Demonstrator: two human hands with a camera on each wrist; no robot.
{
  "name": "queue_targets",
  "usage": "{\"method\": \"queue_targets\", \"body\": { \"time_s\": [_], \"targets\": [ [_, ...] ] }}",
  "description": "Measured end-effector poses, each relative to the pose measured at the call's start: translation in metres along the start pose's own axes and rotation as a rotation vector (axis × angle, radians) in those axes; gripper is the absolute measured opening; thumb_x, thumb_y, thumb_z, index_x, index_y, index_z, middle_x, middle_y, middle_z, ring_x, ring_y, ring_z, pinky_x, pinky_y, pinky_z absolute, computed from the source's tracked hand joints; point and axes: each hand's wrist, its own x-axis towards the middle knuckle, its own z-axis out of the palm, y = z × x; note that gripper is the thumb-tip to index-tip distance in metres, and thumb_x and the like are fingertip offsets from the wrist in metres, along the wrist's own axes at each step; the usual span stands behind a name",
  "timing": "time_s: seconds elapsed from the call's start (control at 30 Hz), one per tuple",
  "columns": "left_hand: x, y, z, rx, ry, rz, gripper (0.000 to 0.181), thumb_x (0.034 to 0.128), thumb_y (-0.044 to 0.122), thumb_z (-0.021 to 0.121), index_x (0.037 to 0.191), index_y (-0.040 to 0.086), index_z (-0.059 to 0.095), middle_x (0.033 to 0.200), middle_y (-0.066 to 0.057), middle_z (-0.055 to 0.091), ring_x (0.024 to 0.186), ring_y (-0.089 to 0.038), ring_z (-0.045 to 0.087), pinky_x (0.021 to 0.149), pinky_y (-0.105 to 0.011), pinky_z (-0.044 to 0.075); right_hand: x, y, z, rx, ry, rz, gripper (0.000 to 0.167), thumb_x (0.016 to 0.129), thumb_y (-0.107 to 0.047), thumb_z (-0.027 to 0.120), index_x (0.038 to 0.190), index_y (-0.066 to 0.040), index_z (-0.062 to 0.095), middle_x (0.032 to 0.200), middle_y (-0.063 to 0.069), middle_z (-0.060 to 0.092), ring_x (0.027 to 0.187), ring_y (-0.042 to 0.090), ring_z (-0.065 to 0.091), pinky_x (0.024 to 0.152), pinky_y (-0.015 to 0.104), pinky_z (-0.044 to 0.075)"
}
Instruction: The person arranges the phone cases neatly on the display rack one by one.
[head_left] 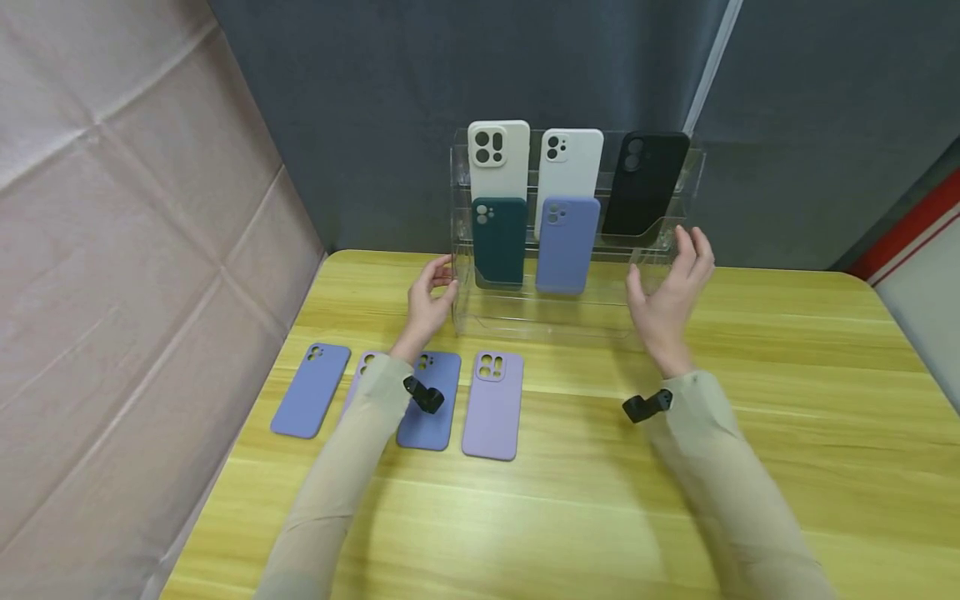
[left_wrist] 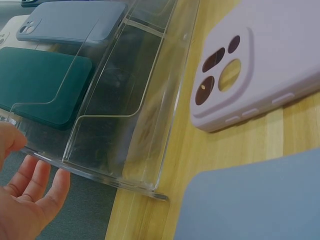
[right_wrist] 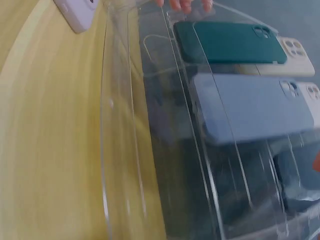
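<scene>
A clear tiered rack [head_left: 525, 323] holds a cream case [head_left: 498, 177], a white case [head_left: 572, 171] and a black case [head_left: 647, 183] in its upper tier. Below them stand a dark green case [head_left: 500, 248] and a blue-violet case [head_left: 567, 250]. My left hand [head_left: 430, 308] touches the rack's left side, its relaxed fingertips along the clear edge in the left wrist view. At the rack's right side, below the black case, my right hand [head_left: 671, 304] is spread with thumb and fingers apart; whether it touches the rack, I cannot tell.
On the wooden table [head_left: 570, 517], in front and left of the rack, lie a blue case [head_left: 311, 392], a lilac case [head_left: 492, 417], another blue case [head_left: 442, 417] and a purple case [head_left: 352, 385] partly under my left sleeve. A grey curtain [head_left: 360, 125] hangs behind.
</scene>
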Motion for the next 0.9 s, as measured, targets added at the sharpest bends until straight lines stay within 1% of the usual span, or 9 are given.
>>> {"method": "queue_targets", "body": {
  "time_s": [0.1,0.13,0.3,0.37,0.43,0.5,0.63,0.73,0.9],
  "targets": [
    [0.001,-0.003,0.0,0.01,0.002,0.002,0.038,0.0891,-0.009,0.053,0.127,-0.01,0.049,0.111,-0.029,0.054,0.101,-0.039,0.053,0.075,-0.041,0.05,-0.002,0.007,-0.007,0.015,-0.009,0.055,0.055,0.079,0.0,0.064,0.13,0.004,0.044,0.131,0.022,0.04,0.125,0.027,0.033,0.106,0.038,0.027],
    [0.002,-0.007,0.0,0.008,0.001,0.0,0.038,0.0892,-0.009,0.053,0.127,-0.009,0.049,0.111,-0.029,0.054,0.101,-0.038,0.053,0.074,-0.039,0.05,-0.003,0.009,-0.01,0.017,-0.012,0.072,0.055,0.079,0.0,0.064,0.13,0.004,0.044,0.129,0.022,0.041,0.124,0.027,0.035,0.105,0.037,0.028],
    [0.01,-0.029,0.0,-0.006,-0.004,-0.016,0.039,0.0906,-0.004,0.054,0.129,-0.003,0.05,0.115,-0.03,0.053,0.102,-0.034,0.053,0.071,-0.029,0.049,-0.008,0.015,-0.017,0.071,-0.036,0.183,0.051,0.077,0.009,0.059,0.127,0.004,0.047,0.117,0.023,0.049,0.109,0.029,0.045,0.087,0.028,0.038],
    [0.012,-0.035,0.001,-0.011,-0.002,-0.023,0.039,0.0908,-0.003,0.054,0.13,-0.001,0.05,0.116,-0.029,0.053,0.103,-0.032,0.053,0.071,-0.028,0.049,-0.009,0.016,-0.02,0.087,-0.051,0.241,0.05,0.076,0.013,0.055,0.124,0.004,0.049,0.113,0.023,0.05,0.105,0.027,0.048,0.077,0.025,0.038],
    [0.012,-0.036,0.001,-0.008,0.0,-0.026,0.039,0.0908,-0.003,0.055,0.13,0.001,0.051,0.116,-0.029,0.053,0.102,-0.031,0.054,0.072,-0.03,0.05,-0.01,0.017,-0.022,0.092,-0.07,0.291,0.047,0.076,0.013,0.052,0.123,0.006,0.05,0.111,0.022,0.051,0.103,0.026,0.05,0.074,0.024,0.039],
    [0.012,-0.038,0.001,-0.011,0.004,-0.02,0.039,0.0906,-0.003,0.055,0.129,0.001,0.051,0.116,-0.029,0.053,0.102,-0.031,0.054,0.074,-0.034,0.051,-0.01,0.017,-0.023,0.088,-0.095,0.324,0.046,0.076,0.012,0.049,0.122,0.007,0.051,0.111,0.022,0.052,0.102,0.025,0.051,0.072,0.022,0.041],
    [0.012,-0.038,0.001,-0.018,0.006,-0.005,0.039,0.0902,-0.004,0.054,0.129,-0.001,0.051,0.115,-0.03,0.053,0.101,-0.033,0.054,0.078,-0.045,0.05,-0.01,0.019,-0.024,0.064,-0.135,0.339,0.043,0.078,0.01,0.049,0.121,0.009,0.051,0.111,0.024,0.052,0.101,0.027,0.053,0.068,0.015,0.04],
    [0.012,-0.038,0.002,-0.027,0.005,0.008,0.039,0.0904,-0.004,0.054,0.129,-0.001,0.05,0.114,-0.03,0.053,0.102,-0.034,0.054,0.08,-0.049,0.048,-0.009,0.02,-0.024,0.056,-0.143,0.336,0.042,0.079,0.011,0.049,0.12,0.01,0.051,0.11,0.024,0.053,0.099,0.028,0.054,0.067,0.012,0.039],
    [0.005,-0.015,-0.002,-0.024,-0.009,0.015,0.039,0.0896,-0.007,0.053,0.129,-0.008,0.048,0.113,-0.033,0.053,0.102,-0.04,0.053,0.08,-0.05,0.048,-0.009,0.022,-0.023,0.047,-0.144,0.336,0.039,0.079,0.013,0.049,0.117,0.011,0.052,0.109,0.026,0.054,0.096,0.029,0.055,0.066,0.01,0.038]
  ]
}}
